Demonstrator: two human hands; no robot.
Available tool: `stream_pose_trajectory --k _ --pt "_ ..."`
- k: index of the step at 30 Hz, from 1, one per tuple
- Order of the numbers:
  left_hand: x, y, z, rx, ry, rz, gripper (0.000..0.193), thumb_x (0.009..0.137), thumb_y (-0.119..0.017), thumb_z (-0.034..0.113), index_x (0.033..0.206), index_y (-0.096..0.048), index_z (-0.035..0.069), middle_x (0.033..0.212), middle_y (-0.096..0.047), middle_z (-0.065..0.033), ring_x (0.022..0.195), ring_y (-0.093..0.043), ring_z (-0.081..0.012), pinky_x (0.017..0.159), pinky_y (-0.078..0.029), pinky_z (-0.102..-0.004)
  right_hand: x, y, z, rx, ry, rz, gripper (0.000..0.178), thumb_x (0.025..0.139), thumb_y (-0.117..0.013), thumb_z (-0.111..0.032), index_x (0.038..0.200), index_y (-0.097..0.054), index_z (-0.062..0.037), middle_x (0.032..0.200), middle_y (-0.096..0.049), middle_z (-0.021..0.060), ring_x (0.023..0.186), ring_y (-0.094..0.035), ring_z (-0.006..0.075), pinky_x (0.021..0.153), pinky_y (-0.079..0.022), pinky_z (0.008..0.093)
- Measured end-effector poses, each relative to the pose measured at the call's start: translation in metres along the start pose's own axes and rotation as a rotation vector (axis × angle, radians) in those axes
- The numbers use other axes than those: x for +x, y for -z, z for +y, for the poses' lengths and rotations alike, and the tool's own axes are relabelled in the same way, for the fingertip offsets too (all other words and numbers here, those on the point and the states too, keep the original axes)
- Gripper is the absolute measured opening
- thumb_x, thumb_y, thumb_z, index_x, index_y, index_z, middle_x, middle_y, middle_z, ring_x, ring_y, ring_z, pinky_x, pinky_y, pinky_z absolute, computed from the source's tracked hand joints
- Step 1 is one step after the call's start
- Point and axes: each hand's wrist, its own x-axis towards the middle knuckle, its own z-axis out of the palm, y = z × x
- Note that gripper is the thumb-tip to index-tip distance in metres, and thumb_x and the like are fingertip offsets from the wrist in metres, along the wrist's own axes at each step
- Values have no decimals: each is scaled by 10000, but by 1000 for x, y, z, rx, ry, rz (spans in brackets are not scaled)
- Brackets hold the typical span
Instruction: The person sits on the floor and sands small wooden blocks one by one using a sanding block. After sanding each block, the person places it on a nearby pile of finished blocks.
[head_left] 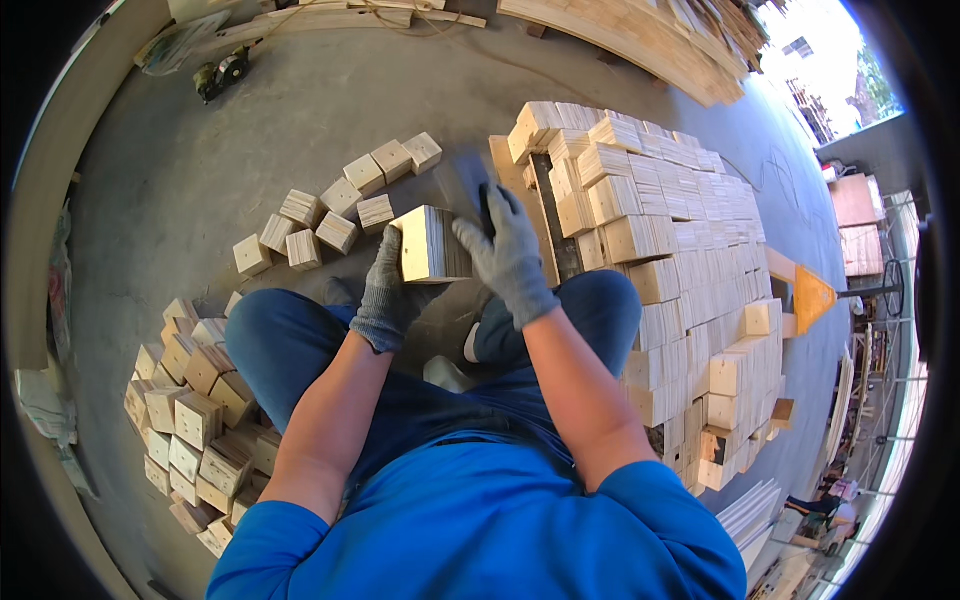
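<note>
the wood block [420, 245] is held up ahead of the bent knees [272, 325]: pale, boxy, with a smooth yellowish face, thin layered stripes down its side and straight edges. the gloved left hand [385, 298] grips it, fingers reaching underneath. the gloved right hand [510, 250], just beside it, has fingers closed around a dark tool [465, 180], too blurred to identify. loose blocks [340, 197] border the space ahead-left, stacked blocks [690, 190] the right; grey floor [350, 100] spreads beyond.
</note>
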Motion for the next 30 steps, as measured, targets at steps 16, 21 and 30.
stream_pose_trajectory --k 16,21,30 --pt "0 2 -5 6 77 36 737 1035 -562 656 1546 -491 129 1440 -604 -136 1300 -621 -344 1083 -525 -606 6 -7 15 -13 -60 32 739 928 -808 -363 1470 -545 65 1465 -547 318 1315 -562 493 1122 -477 499" --pt "12 27 7 -26 -41 80 688 1053 -544 643 1503 -536 123 1400 -661 -113 1246 -658 -336 1078 -531 -577 -80 7 -18 -45 130 -77 782 894 -833 -386 1502 -538 7 1494 -526 312 1286 -568 512 1094 -474 548" --pt "0 1 -9 48 140 -19 768 1045 -547 649 1602 -409 138 1508 -557 -155 1372 -576 -372 1100 -517 -629 -16 14 6 -48 87 43 747 886 -852 -340 1484 -567 4 1484 -554 286 1284 -585 495 1091 -494 509"
